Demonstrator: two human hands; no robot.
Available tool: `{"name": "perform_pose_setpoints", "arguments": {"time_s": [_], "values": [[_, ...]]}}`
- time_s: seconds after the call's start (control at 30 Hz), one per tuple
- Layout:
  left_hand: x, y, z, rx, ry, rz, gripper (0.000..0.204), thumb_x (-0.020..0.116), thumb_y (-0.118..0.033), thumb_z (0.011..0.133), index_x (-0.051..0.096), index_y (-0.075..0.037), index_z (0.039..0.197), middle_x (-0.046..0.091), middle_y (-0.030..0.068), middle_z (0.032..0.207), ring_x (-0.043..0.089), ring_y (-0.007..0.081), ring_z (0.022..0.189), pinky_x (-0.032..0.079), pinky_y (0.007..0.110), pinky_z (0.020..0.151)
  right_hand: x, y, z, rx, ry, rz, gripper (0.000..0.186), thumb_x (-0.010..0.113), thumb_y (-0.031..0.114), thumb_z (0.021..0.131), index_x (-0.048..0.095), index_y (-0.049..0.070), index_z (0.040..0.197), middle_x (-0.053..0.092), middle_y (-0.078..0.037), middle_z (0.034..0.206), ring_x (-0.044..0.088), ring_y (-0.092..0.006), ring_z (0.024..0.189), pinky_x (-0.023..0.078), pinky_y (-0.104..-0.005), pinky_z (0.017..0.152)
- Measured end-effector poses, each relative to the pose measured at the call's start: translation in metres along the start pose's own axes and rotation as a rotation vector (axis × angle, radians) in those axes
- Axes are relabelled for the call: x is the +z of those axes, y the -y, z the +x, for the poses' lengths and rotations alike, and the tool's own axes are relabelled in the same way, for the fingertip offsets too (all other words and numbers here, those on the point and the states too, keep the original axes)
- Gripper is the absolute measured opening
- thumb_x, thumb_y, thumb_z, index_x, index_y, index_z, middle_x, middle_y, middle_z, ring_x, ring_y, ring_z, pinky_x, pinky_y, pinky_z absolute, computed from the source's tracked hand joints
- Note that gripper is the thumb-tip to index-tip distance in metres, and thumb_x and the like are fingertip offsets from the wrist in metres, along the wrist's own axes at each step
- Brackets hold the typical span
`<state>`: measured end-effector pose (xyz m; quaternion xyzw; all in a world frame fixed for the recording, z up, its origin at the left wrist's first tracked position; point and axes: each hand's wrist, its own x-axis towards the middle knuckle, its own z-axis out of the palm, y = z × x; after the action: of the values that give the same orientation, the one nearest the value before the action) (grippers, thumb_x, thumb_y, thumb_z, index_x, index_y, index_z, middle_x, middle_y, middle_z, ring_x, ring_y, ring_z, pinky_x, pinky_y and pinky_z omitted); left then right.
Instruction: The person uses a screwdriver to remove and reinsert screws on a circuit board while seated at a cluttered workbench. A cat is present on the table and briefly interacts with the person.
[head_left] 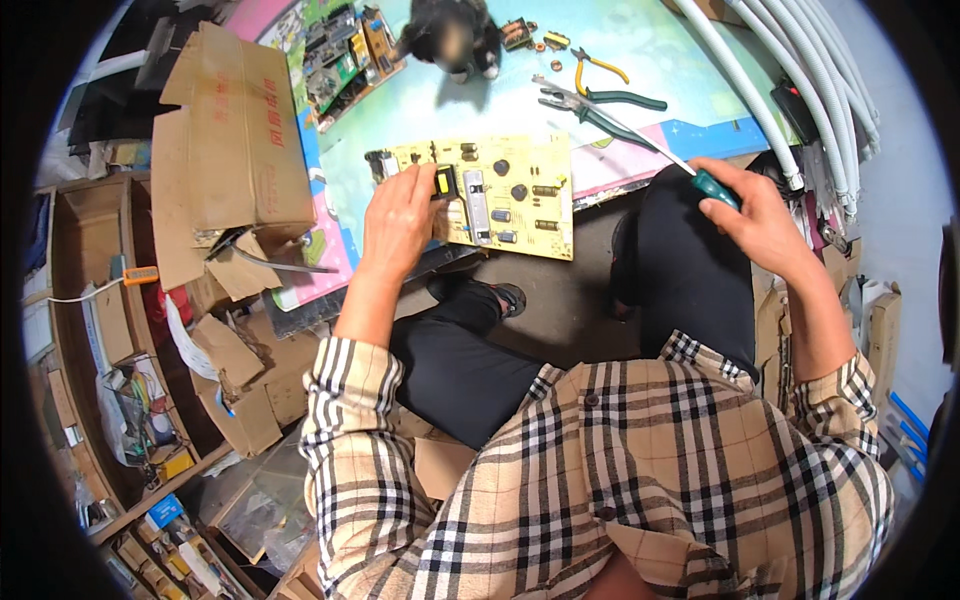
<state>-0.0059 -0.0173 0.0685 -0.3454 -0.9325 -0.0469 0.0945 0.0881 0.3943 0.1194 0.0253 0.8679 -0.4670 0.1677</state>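
My left hand [395, 220] is closed over the left part of a yellow circuit board [545, 210], its fingers beside a black and yellow transformer [446, 183]. The board overhangs the table's near edge and carries a silver heat sink [476, 205] and several capacitors. My right hand [755, 215], out at the right above my knee, is wrapped round the green handle of a screwdriver [714, 190]. Its long shaft slants up and left, crossing over green-handled pliers [612, 122] on the table. Whether its tip touches anything I cannot tell.
Yellow-handled cutters [595, 68] and small coils [517, 35] lie farther back. A black furry animal [452, 35] is on the table beside more circuit boards [345, 60]. An open cardboard box [235, 130] stands left, white hoses [800, 80] right, wooden shelving [100, 240] at far left.
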Motion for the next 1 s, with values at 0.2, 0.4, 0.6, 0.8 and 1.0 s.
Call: {"name": "perform_pose_setpoints", "arguments": {"time_s": [0.2,0.4,0.6,0.8,1.0], "values": [[-0.042,-0.014,-0.013,-0.489,-0.094,-0.512,0.038,0.069,-0.004,0.083,0.059,0.003,0.119,0.066,0.0160,0.109,0.065,0.0275,0.099,0.050,0.035,0.087,-0.001,-0.012,-0.003,0.079,-0.071,0.206,0.042,0.061,0.008,0.085,0.058,0.002,0.127,0.055,-0.002,0.072,0.051,-0.0086,0.062,0.044,-0.0258,0.060],[-0.025,-0.025,-0.033,-0.844,-0.423,-1.965,0.041,0.066,-0.018,0.090,0.055,0.002,0.125,0.062,0.0178,0.114,0.064,0.0266,0.099,0.055,0.037,0.090,0.012,-0.006,0.003,0.035,0.020,0.232,0.041,0.060,0.008,0.086,0.057,0.002,0.127,0.055,0.000,0.073,0.051,-0.0071,0.062,0.044,-0.0244,0.060],[-0.042,-0.064,-0.001,-0.673,-0.445,-2.654,0.039,0.051,-0.030,0.098,0.054,0.002,0.121,0.063,0.0149,0.103,0.066,0.0248,0.090,0.059,0.037,0.081,0.028,-0.007,0.003,0.067,0.123,0.332,0.042,0.060,0.005,0.087,0.057,0.003,0.129,0.056,0.002,0.075,0.051,-0.0052,0.064,0.044,-0.0231,0.060],[-0.033,-0.082,0.002,-0.698,-0.494,-2.656,0.038,0.051,-0.030,0.098,0.054,0.001,0.120,0.063,0.0145,0.102,0.066,0.0243,0.088,0.058,0.037,0.079,0.037,0.006,0.007,0.026,0.182,0.271,0.038,0.061,0.007,0.085,0.058,0.002,0.122,0.059,-0.007,0.078,0.055,-0.0131,0.070,0.045,-0.0282,0.069],[-0.009,-0.087,0.016,-0.779,-0.455,-2.588,0.037,0.051,-0.029,0.098,0.054,0.001,0.119,0.063,0.0141,0.101,0.066,0.0237,0.087,0.058,0.036,0.077,0.039,-0.001,0.024,-0.312,-0.056,-0.191,0.038,0.063,0.011,0.084,0.059,0.002,0.120,0.065,-0.024,0.102,0.063,-0.0394,0.096,0.049,-0.0423,0.085]]}}
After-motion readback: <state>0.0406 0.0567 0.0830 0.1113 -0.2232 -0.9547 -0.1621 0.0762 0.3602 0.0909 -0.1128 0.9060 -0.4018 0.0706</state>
